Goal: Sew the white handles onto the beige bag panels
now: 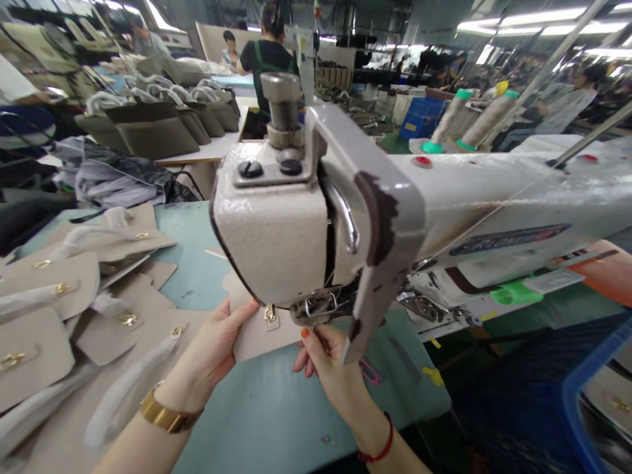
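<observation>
A beige leather flap [257, 332] with a small gold clasp lies under the head of a cream sewing machine [276, 230]. My left hand [212, 349], with a gold watch on its wrist, grips the flap's left edge, thumb on top. On the flap's right edge my right hand [328, 365] pinches it just below the needle area, a red cord round its wrist. The machine head hides the far part of the flap and the needle.
A pile of similar beige flaps with gold clasps [64, 309] covers the teal table [276, 408] at left. Grey-green handbags [158, 125] stand on a table behind. Thread cones [469, 118] sit beyond the machine. Other workers are at the back. A blue crate [587, 395] sits lower right.
</observation>
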A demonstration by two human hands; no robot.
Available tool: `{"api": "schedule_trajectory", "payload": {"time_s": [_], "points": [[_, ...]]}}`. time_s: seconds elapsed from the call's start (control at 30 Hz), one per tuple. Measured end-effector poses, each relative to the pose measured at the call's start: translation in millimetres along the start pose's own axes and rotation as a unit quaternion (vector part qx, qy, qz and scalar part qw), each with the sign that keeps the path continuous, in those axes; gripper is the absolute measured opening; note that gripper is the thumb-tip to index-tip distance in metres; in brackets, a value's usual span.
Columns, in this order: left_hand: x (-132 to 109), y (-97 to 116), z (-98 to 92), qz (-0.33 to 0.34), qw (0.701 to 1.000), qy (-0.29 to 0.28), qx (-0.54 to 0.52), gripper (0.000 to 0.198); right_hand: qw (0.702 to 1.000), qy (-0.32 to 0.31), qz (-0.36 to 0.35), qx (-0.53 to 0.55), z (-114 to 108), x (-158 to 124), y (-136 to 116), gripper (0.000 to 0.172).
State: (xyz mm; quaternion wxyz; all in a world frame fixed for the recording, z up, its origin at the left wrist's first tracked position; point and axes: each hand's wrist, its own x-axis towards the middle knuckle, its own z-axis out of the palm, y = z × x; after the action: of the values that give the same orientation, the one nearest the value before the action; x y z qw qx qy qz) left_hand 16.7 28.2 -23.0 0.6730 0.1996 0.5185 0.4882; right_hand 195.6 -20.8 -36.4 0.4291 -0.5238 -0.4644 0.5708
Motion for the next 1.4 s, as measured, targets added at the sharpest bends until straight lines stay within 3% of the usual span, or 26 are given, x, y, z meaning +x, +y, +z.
{"api": "schedule_trajectory", "payload": {"time_s": [0.2, 0.33, 0.47, 0.57, 0.67, 1.13, 1.4], "points": [[0, 0, -3.5, -0.001, 1.000, 0.006, 0.023, 0.050, 1.000, 0.000, -0.006, 0.009, 1, 0, 6, 0.043], [-7, 1, -11.7, -0.026, 0.998, -0.028, 0.054, 0.043, 1.000, 0.002, -0.004, 0.021, 2, 0, 8, 0.044], [-17, 7, -16.6, -0.083, 0.969, -0.137, 0.190, 0.029, 0.998, -0.021, 0.021, 0.057, 4, -2, 10, 0.047], [-20, 12, -15.3, -0.060, 0.936, -0.200, 0.283, 0.039, 0.996, -0.032, 0.036, 0.080, 6, -3, 9, 0.050], [-21, 15, -13.1, -0.025, 0.922, -0.193, 0.335, 0.045, 0.995, -0.030, 0.032, 0.088, 8, -4, 8, 0.053], [-17, 18, -13.8, 0.008, 0.895, -0.180, 0.408, 0.051, 0.991, -0.003, 0.038, 0.125, 16, 2, 9, 0.055], [-10, 22, -13.4, 0.032, 0.898, -0.167, 0.406, 0.045, 0.989, 0.015, 0.048, 0.141, 28, 7, 6, 0.059]]}}
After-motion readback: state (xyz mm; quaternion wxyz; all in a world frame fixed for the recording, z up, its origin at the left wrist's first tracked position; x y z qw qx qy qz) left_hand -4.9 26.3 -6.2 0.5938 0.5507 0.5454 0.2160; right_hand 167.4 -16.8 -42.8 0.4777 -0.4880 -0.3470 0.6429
